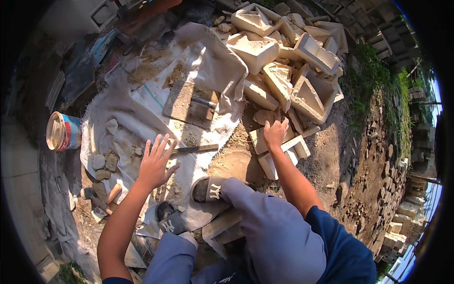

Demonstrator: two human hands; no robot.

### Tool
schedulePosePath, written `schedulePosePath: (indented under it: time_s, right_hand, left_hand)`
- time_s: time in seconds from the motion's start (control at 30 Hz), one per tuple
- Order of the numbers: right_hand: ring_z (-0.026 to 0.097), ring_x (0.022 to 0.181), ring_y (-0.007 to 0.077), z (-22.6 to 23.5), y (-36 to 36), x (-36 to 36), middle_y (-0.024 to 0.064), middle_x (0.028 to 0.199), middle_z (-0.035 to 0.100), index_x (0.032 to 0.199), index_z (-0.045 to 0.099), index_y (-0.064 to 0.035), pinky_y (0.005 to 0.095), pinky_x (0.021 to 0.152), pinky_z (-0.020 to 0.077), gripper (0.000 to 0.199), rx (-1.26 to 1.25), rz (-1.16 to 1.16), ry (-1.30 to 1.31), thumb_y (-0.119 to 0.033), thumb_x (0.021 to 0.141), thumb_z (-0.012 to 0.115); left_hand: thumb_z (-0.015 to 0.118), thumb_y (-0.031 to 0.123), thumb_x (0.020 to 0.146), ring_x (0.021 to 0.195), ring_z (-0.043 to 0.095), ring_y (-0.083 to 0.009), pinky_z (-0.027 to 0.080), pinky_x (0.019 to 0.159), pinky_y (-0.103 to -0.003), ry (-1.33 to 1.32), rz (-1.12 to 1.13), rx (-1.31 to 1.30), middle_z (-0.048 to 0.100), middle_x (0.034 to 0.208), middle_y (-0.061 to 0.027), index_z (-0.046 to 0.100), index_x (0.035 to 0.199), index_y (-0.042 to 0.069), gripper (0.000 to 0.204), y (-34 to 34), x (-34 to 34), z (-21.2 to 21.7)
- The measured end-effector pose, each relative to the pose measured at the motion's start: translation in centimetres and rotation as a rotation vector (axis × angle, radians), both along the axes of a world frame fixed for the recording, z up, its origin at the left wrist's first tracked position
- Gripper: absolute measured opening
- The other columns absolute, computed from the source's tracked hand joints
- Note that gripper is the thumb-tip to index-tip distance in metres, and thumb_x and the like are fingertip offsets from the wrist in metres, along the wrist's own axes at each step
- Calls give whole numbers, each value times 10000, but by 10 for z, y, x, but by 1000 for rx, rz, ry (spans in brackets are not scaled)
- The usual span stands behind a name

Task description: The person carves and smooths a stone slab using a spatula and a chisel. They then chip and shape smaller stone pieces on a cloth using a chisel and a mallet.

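Note:
My left hand (pixel 155 163) hovers over a dusty white woven sheet (pixel 106 109), fingers spread, with nothing in it. Close to its fingertips a narrow dark bar (pixel 196 149) lies on the sheet. Beyond that is a flat square slab (pixel 189 105) with a short metal piece on top. My right hand (pixel 275 132) reaches to the near edge of a heap of pale cast blocks (pixel 314 94). Its fingers curl at a rough brownish broken piece (pixel 266 116); the thumb side is partly hidden. Just below it are broken angular block pieces (pixel 297 147).
A round paint bucket (pixel 64 131) stands at the left. Stone lumps (pixel 99 162) and a wooden-handled tool (pixel 113 193) lie near my left forearm. My sandalled feet (pixel 208 189) rest on the sheet's near edge. Grass (pixel 371 71) and rubble (pixel 378 189) run along the right.

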State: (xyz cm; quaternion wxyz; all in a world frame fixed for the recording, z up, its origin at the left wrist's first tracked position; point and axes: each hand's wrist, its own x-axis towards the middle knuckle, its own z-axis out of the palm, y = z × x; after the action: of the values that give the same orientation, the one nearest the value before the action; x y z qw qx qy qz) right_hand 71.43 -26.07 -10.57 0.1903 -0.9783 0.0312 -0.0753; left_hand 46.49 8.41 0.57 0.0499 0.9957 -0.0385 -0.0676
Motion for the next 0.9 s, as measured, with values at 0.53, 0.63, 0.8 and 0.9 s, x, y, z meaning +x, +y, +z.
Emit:
schedulePosePath:
  time_s: [0.53, 0.63, 0.8, 0.9]
  right_hand:
    - [653, 991, 300, -1, -3, 13, 178, 1007, 697, 1093, 681, -49, 405, 854, 502, 391, 285, 192, 68, -305, 799, 713]
    - [650, 1007, 283, 28, 16, -1, 153, 1051, 675, 1104, 677, -40, 379, 882, 508, 373, 480, 306, 131, -212, 782, 755]
    - [643, 1013, 256, 51, 61, -14, 127, 1094, 624, 1099, 675, -41, 343, 906, 513, 356, 584, 566, 143, -102, 762, 775]
    - [638, 999, 263, 50, 93, -26, 124, 1079, 623, 1105, 676, -53, 336, 899, 515, 365, 571, 669, 168, -104, 758, 778]
  left_hand:
    - [661, 399, 881, 1458, 224, -372, 191, 1172, -566, 57, 54, -148, 285, 1554, -177, 371, 1496, 130, 732, -28, 12, -28]
    - [660, 376, 888, 1451, 234, -384, 199, 1172, -561, 49, 101, -171, 294, 1543, -190, 348, 1501, 123, 733, -21, 4, -34]
    - [603, 391, 938, 1444, 239, -398, 204, 1177, -536, 45, 214, -204, 309, 1529, -198, 328, 1498, 114, 683, -15, -6, -42]
    - [575, 405, 954, 1446, 236, -393, 204, 1181, -524, 57, 284, -218, 316, 1530, -202, 357, 1481, 103, 646, -7, -19, -42]
